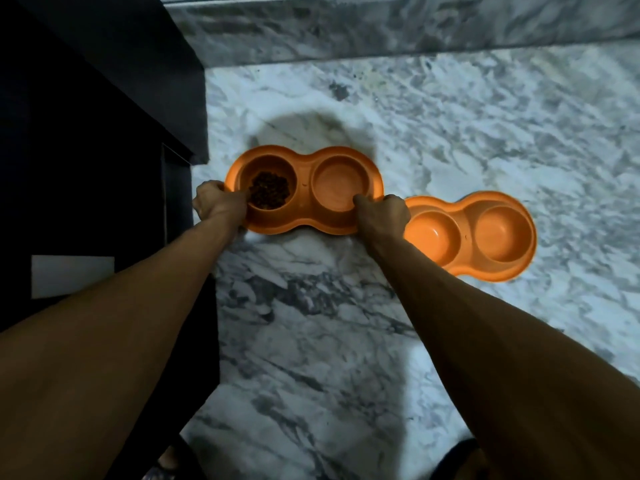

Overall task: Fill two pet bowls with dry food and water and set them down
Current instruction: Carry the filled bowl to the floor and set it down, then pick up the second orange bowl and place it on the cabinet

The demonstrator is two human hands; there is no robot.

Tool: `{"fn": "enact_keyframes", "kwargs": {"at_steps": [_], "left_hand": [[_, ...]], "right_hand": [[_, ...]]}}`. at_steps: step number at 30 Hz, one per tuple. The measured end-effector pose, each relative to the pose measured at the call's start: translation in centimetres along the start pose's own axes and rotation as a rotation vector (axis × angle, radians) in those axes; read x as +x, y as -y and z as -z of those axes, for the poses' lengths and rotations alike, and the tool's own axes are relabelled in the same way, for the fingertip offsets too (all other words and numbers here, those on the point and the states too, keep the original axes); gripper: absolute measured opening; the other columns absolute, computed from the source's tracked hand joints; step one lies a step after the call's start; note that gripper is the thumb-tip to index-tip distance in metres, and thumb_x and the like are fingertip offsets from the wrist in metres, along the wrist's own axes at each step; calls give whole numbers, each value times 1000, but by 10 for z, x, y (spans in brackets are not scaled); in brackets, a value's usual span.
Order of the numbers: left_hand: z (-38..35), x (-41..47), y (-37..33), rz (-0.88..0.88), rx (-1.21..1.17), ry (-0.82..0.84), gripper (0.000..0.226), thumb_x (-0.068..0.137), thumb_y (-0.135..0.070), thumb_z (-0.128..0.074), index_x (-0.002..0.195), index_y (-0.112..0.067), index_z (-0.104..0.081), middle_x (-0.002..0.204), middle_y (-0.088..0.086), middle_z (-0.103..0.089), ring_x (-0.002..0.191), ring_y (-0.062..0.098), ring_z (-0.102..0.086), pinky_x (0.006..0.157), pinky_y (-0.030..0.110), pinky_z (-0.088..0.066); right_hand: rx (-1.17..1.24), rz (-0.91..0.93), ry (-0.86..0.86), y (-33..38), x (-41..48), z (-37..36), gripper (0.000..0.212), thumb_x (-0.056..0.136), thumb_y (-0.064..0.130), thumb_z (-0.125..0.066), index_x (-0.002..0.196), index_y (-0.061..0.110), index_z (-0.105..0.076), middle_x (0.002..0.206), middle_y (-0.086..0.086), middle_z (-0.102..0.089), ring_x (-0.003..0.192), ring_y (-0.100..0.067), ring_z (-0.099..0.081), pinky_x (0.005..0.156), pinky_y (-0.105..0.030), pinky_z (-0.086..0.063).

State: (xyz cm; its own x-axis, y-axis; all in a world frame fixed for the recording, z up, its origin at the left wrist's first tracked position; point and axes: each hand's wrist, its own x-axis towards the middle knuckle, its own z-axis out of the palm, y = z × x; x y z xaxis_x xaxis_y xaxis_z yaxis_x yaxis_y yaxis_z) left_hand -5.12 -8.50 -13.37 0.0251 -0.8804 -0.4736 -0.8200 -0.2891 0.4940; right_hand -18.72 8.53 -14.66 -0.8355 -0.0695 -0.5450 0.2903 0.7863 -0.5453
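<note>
An orange double pet bowl (304, 157) sits low over the marble floor, left of centre. Its left cup holds dark dry food (269, 190); whether its right cup (339, 183) holds water I cannot tell. My left hand (216, 204) grips the bowl's left end, thumb over the rim. My right hand (382, 213) grips its right end, thumb inside the right cup. A second orange double bowl (467, 233) lies on the floor to the right, behind my right hand; both its cups look free of food.
A dark cabinet (104, 116) fills the left side, its corner close to the held bowl. A marble skirting (381, 26) runs along the back. My feet (166, 462) show at the bottom edge. Marble floor (485, 116) stretches to the right.
</note>
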Motion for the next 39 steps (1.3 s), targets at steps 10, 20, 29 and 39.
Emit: {"fn": "enact_keyframes", "kwargs": {"at_steps": [10, 20, 29, 39], "left_hand": [[-14, -20, 1, 71, -43, -48, 68, 85, -36, -68, 138, -3, -42, 142, 16, -47, 130, 32, -48, 101, 39, -43], [-58, -139, -24, 97, -33, 88, 76, 88, -42, -61, 145, 0, -34, 150, 20, -37, 139, 37, -34, 111, 45, -34], [-145, -216, -32, 77, -4, 380, 91, 84, -43, -71, 150, -2, -24, 152, 21, -29, 137, 39, -35, 109, 48, -38], [-165, -219, -25, -33, 60, 241, 46, 81, -23, -66, 117, 3, -57, 122, 24, -57, 104, 39, -60, 87, 43, -52]], "right_hand": [[-3, -59, 13, 10, 9, 2, 51, 84, 40, -63, 114, -1, -62, 116, -17, -64, 107, -34, -61, 70, -34, -43], [-56, 10, -160, -22, 16, 117, 43, 88, 33, -55, 119, 3, -62, 126, -20, -58, 119, -39, -53, 94, -40, -44], [-141, -223, -120, -93, 71, 204, 57, 89, 30, -61, 136, 5, -40, 140, -19, -39, 127, -40, -45, 98, -45, -43], [-67, -245, -41, -125, 75, 213, 39, 85, 18, -64, 118, 3, -52, 117, -15, -58, 107, -32, -57, 83, -37, -50]]}}
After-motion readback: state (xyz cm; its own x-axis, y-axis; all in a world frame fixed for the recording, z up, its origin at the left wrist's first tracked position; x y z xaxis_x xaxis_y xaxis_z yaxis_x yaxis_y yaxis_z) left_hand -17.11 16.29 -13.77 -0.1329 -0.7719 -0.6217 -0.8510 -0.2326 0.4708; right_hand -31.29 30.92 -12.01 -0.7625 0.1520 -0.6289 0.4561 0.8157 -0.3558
